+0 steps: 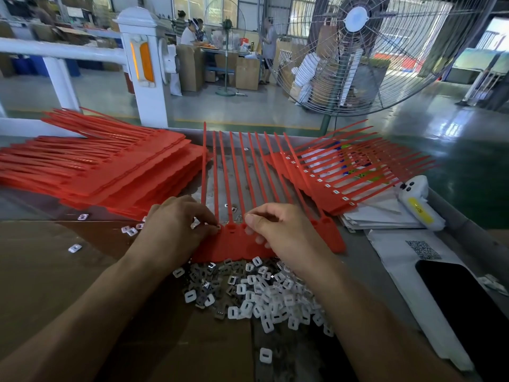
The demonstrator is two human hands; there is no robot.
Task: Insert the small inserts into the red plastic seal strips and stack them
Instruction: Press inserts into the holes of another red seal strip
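White small inserts [264, 293] are heaped on the cardboard [55, 271] between the two forearms, just below the red seal strip sheet [239, 241] that lies flat in the middle of the table with its thin tails pointing away. The near edge of this sheet is pressed by the left hand [172, 230], whose fingertips are pinched at one head socket, and by the right hand [278, 230], whose fingers are curled onto the heads; whether an insert is held cannot be told. A stack of red sheets [110, 172] is seen on the left and a fanned sheet with inserts [330, 188] on the right.
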